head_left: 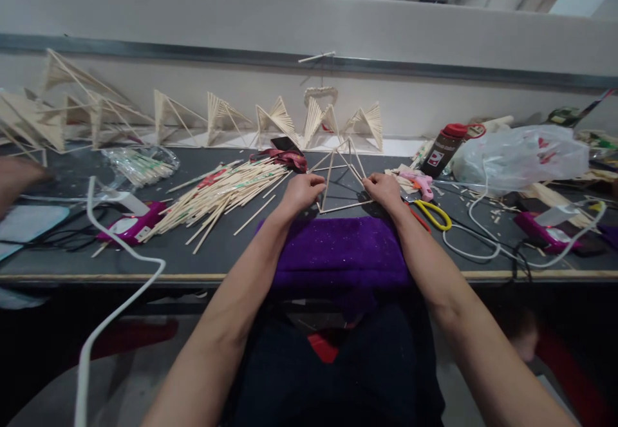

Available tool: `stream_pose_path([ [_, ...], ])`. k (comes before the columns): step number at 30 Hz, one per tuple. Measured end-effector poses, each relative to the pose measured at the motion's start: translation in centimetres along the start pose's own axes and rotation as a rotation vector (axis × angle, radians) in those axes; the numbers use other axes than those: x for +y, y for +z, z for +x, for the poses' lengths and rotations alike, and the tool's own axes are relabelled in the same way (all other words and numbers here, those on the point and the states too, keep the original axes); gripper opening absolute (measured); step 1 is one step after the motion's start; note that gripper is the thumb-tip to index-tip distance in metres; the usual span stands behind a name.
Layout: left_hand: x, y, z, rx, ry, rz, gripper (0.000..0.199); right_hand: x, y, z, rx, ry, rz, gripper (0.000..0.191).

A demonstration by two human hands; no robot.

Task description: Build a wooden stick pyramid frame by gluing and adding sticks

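Between my hands stands a small open frame of thin wooden sticks [346,207], its sides rising to a peak. My left hand [305,190] is closed with thumb and fingers pinching its left side. On the opposite side, my right hand [385,191] pinches the frame's right edge. Just in front of the frame, a purple cloth [338,250] lies over the table edge. A pile of loose wooden sticks [236,189] is to the left of my left hand. Scissors with a yellow handle [437,216] lie beside my right forearm, near a pink tool [423,186].
Finished-looking twisted stick models [273,118] line the wall. A dark bottle with a red cap [441,150] and a plastic bag [521,156] stand at right. White cables [128,259] cross the table edge. Another person's hand [22,179] is at far left.
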State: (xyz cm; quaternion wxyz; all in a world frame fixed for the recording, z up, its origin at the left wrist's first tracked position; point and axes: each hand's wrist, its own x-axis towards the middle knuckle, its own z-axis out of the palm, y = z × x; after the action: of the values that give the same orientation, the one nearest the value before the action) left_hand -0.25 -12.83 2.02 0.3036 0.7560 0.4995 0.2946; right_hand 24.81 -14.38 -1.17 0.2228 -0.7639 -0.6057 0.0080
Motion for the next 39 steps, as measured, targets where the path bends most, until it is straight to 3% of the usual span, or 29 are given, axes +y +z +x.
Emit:
stream_pose_path([
  [4,-0.9,1.8,0.5,0.01,-0.056,-0.226,0.028,0.0,0.2,0.2,0.005,0.001,0.009,0.04],
  [12,-1.6,2.0,-0.4,-0.02,-0.054,-0.292,0.028,0.1,0.4,0.2,0.021,0.004,0.017,0.039],
  [21,-2.2,2.9,-1.2,0.02,0.051,-0.199,0.027,0.3,0.4,0.0,0.063,0.011,0.002,0.04],
  [39,-2.0,3.5,-1.3,0.064,0.163,0.048,0.026,2.2,1.1,0.2,-0.018,-0.028,0.1,0.049],
])
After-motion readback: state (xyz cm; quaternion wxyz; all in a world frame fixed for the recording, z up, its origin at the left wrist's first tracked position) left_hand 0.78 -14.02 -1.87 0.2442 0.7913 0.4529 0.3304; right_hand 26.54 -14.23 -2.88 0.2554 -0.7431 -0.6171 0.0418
